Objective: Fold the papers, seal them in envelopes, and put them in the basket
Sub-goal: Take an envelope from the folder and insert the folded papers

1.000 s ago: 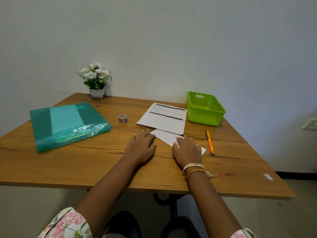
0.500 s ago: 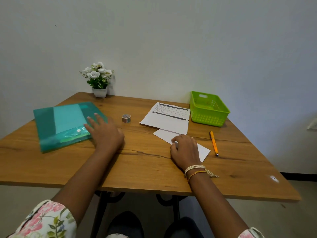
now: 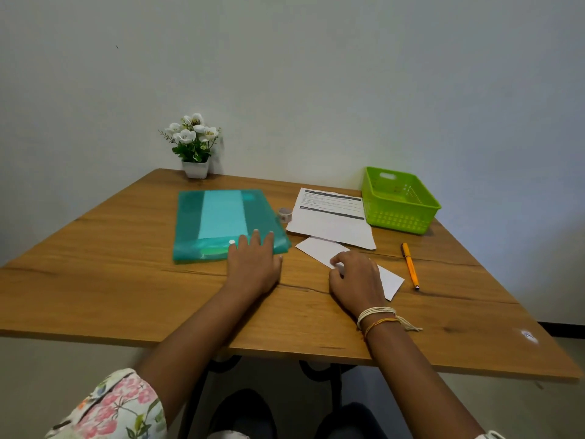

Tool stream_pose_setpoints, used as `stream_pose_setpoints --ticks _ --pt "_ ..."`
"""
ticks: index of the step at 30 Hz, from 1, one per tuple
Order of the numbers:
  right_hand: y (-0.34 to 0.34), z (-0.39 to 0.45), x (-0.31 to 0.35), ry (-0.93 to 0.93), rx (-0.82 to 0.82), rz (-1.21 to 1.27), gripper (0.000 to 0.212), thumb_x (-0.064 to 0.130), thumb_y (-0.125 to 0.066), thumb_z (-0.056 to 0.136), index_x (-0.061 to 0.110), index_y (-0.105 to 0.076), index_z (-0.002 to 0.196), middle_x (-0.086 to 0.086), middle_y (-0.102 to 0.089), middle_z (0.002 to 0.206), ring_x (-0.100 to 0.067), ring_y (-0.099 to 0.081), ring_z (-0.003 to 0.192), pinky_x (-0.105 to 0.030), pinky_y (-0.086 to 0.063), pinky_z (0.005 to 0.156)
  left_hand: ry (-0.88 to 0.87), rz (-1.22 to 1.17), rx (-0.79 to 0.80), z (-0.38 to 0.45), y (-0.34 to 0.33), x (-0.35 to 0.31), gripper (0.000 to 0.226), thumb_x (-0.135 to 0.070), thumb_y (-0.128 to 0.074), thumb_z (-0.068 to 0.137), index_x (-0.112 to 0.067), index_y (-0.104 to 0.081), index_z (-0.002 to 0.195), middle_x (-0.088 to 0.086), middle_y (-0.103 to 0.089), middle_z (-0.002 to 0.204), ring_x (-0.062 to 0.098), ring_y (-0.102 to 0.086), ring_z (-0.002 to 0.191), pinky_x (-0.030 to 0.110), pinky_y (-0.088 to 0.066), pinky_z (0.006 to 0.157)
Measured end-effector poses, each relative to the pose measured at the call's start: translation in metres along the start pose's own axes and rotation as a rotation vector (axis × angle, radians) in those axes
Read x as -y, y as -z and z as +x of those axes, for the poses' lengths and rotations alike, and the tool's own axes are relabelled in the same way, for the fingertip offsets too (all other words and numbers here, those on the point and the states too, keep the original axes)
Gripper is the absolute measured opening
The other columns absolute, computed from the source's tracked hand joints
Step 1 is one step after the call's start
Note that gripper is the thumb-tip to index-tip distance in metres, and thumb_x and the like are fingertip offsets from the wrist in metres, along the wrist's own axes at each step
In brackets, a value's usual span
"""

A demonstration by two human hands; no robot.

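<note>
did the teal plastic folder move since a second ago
Yes. The teal plastic folder slid right under the left hand, closing on the small tape roll.

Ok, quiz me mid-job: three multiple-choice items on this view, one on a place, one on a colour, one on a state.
1. Where is the roll of tape?
A. inside the basket
B. between the teal folder and the printed sheet
C. beside the flower pot

2. What colour is the basket?
A. green
B. white
C. red

3. What does the left hand do?
A. holds the pen
B. hangs over the basket
C. lies flat on the teal folder

Answers: 1 B, it sits in the gap beside the printed sheet. 2 A, bright green plastic. 3 C, its fingers rest on the folder's near edge.
</note>
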State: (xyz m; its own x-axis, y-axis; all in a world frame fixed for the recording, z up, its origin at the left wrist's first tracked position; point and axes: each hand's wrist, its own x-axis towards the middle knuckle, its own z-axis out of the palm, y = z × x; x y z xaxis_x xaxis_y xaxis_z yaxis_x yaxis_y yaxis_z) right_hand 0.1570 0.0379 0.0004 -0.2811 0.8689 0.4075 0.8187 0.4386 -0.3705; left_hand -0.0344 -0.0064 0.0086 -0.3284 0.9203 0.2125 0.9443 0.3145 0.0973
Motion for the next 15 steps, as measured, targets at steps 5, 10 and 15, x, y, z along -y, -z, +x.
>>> stream_pose_setpoints --ticks 5,10,15 --pt "0.002 0.000 0.007 0.008 -0.003 -0.035 0.024 0.021 -0.054 0.087 0.017 -0.067 0.108 -0.003 -0.066 0.112 -0.019 -0.056 0.108 -0.035 -0.038 0.099 -0.035 -0.249 -0.152 0.002 0.014 0.022 0.054 -0.037 -0.044 0.097 -0.015 -0.035 0.146 0.011 -0.039 0.148 0.026 -0.041 0.132 0.041 -0.036 0.105" --pt "0.001 0.006 0.055 0.154 -0.021 0.059 0.032 0.020 -0.054 0.089 0.017 -0.063 0.118 -0.003 -0.064 0.118 -0.017 -0.053 0.112 -0.032 -0.039 0.101 0.103 -0.123 -0.200 0.014 0.024 0.082 0.042 -0.032 -0.045 0.096 -0.016 -0.052 0.134 0.010 -0.048 0.143 0.026 -0.043 0.131 0.048 -0.025 0.110" --pt "-0.020 0.035 0.120 0.291 0.220 0.124 0.040 0.027 -0.050 0.096 0.018 -0.049 0.134 -0.005 -0.055 0.133 -0.023 -0.051 0.121 -0.039 -0.043 0.103 0.079 -0.097 -0.183 0.007 0.014 0.105 0.031 -0.033 -0.044 0.095 -0.018 -0.069 0.106 0.009 -0.069 0.104 0.029 -0.058 0.098 0.038 -0.045 0.081"
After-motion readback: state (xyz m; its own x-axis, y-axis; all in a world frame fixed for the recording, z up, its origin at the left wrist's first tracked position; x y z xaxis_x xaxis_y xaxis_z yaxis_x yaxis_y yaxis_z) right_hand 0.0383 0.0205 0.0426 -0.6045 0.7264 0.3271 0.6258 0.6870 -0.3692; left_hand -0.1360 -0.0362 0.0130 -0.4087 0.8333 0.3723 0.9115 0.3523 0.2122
